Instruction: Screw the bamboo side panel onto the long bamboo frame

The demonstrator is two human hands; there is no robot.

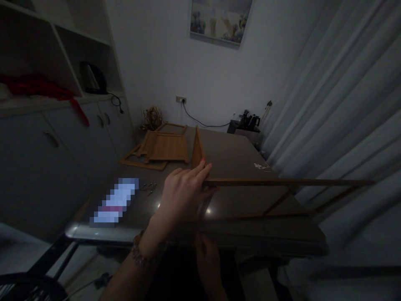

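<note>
My left hand point(188, 184) reaches over the table and grips the near corner of a wooden frame point(291, 182). The frame stands on edge, its long bar running to the right. A wooden panel point(198, 148) stands upright and extends away from that same corner; whether the two are joined is hidden by my fingers. Lower down, at the table's front edge, my right hand point(208, 255) is in shadow with its fingers curled. What it holds, if anything, does not show. Several small metal pieces, apparently screws point(149, 187), lie left of my left hand.
A slatted wooden panel point(169, 147) rests on other frames at the table's point(228, 150) back left. A blurred-out bright sheet or screen point(115, 202) lies at front left. White scraps point(261, 166) lie right. Cabinets point(84, 142) stand left, a curtain point(338, 104) hangs right.
</note>
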